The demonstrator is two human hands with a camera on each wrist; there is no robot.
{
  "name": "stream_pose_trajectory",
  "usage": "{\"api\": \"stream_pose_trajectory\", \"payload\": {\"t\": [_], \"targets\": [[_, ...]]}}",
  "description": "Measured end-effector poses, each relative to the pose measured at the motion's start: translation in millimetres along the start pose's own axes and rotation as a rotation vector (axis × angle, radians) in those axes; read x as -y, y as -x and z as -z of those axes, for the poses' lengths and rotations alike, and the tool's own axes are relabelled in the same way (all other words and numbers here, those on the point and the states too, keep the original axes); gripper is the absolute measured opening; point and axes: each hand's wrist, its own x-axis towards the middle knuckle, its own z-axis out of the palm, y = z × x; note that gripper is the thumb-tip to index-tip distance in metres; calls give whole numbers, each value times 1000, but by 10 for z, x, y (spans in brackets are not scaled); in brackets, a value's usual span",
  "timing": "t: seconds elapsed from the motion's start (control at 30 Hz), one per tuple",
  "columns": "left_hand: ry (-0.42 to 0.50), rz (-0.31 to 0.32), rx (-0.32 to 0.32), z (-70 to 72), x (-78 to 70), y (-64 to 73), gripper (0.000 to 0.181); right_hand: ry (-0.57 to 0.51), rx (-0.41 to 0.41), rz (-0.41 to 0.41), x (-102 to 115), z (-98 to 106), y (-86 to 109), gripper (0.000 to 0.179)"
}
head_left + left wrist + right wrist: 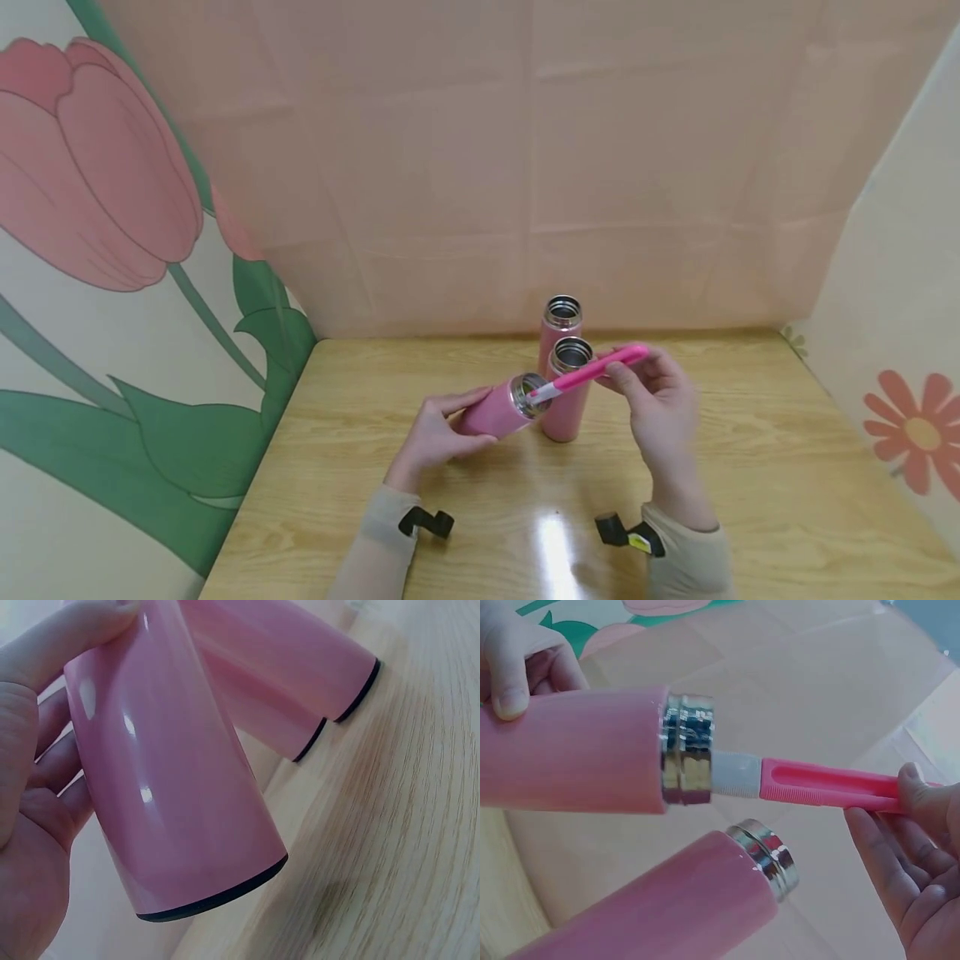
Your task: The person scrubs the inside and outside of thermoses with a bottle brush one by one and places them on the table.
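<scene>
My left hand (435,435) grips a pink metal bottle (493,414), tilted with its open steel mouth toward the right. In the left wrist view its dark-rimmed base (217,898) hangs clear of the table. Between thumb and fingers, my right hand (663,412) pinches the far end of a bottle brush (592,372) with a pink slotted handle. The brush's white neck (736,775) runs into the bottle mouth; its head is hidden inside.
Two more pink bottles stand uncapped just beyond the hands, a near one (564,412) and a far one (553,340). They are on a wooden table (757,433), with a pinkish sheet (420,167) behind and flower-patterned walls at the sides.
</scene>
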Motion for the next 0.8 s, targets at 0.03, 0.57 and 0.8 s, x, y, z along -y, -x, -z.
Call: {"api": "stream_pose_trajectory", "payload": {"t": [0.03,0.57,0.8], "targets": [[3,-2,2,2,-1,-1,68,-13,-4,4,7,21,-8,16],[10,0,42,44,-37,5,70,-151,-107,91,171,164,-4,22],[17,28,34,72,14,23,70,-126,-110,92,150,138,-1,22]]}}
